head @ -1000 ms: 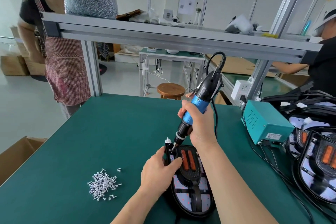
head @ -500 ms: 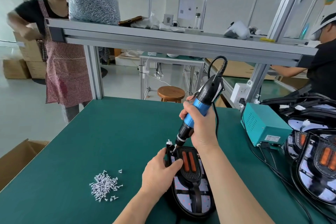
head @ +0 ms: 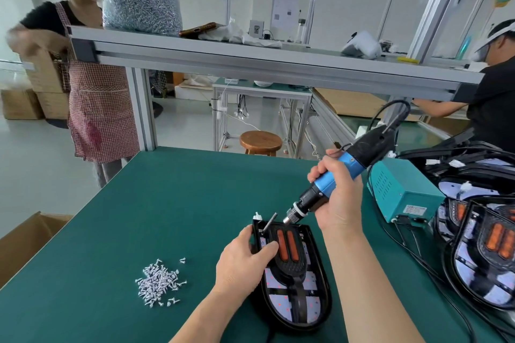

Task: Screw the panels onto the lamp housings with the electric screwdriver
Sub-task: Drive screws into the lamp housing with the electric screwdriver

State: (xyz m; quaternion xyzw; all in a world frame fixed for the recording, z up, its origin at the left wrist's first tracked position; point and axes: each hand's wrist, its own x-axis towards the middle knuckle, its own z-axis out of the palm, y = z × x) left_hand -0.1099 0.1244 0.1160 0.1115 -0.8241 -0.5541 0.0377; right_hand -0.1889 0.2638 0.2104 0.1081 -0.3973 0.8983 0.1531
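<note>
Obs.: the lamp housing (head: 324, 287) lies flat on the green table (head: 167, 203), lower centre of the frame. Its long axis runs bottom-to-top of the picture, rounded end toward the bottom edge, squared end toward the middle. The black panel (head: 289, 267) with two orange strips sits inside it. Your left hand (head: 242, 262) grips the housing's left rim, fingers curled over the edge and thumb laid across the panel; it is the hand in contact with the work. Your right hand (head: 338, 198) is wrapped round the blue barrel of the electric screwdriver (head: 348, 164). The tool is tilted, cord end toward the upper right, chuck pointing down and left at the housing's upper edge. A thin grey bit (head: 269, 222) shows at the housing's upper-left corner, just beside the left fingers (blurred; cannot tell whether it sits in a screw head, or lines up with the chuck). Judgement: the step in hand is a fastening at that upper-left corner. The relation that matters is that the driver's axis slants across the housing's long axis rather than standing square to the panel. You will likely need to bring the tool more upright over the hole before pressing, left hand bracing. Loose screws (head: 158, 282) are heaped lower left, well apart from the housing, nearer your left hand. More housings (head: 490, 245) are stacked at the right edge, beside a teal power box (head: 404, 189).
</note>
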